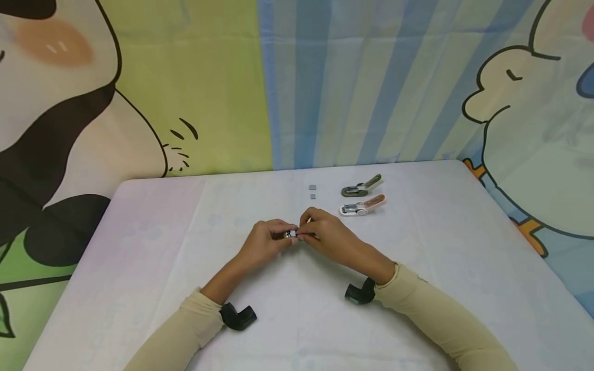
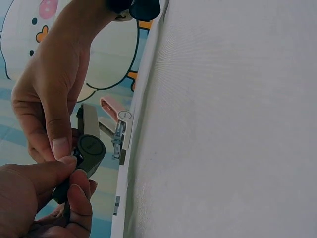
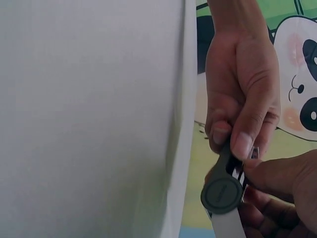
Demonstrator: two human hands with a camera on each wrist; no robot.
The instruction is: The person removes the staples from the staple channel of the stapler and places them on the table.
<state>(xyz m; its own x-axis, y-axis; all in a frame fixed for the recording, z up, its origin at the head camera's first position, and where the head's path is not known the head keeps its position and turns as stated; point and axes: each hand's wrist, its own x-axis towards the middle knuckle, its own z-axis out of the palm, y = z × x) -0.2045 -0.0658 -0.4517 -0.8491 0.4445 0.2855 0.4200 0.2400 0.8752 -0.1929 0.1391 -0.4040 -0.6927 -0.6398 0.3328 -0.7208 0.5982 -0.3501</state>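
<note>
A small stapler with a dark green round hinge and a pale handle is held up between both hands over the table. My left hand grips its green body, thumb on top. At its metal staple channel, my right hand pinches with thumb and fingers from the other side. The fingers hide much of the stapler, and whether a staple strip is between them I cannot tell. Beyond the hands lie a green stapler and a white and pink stapler, both with handles raised.
Two small grey staple blocks lie left of the staplers on the white-covered table. A black camera mount sits at each wrist, such as the left one. A printed cartoon curtain stands behind the table.
</note>
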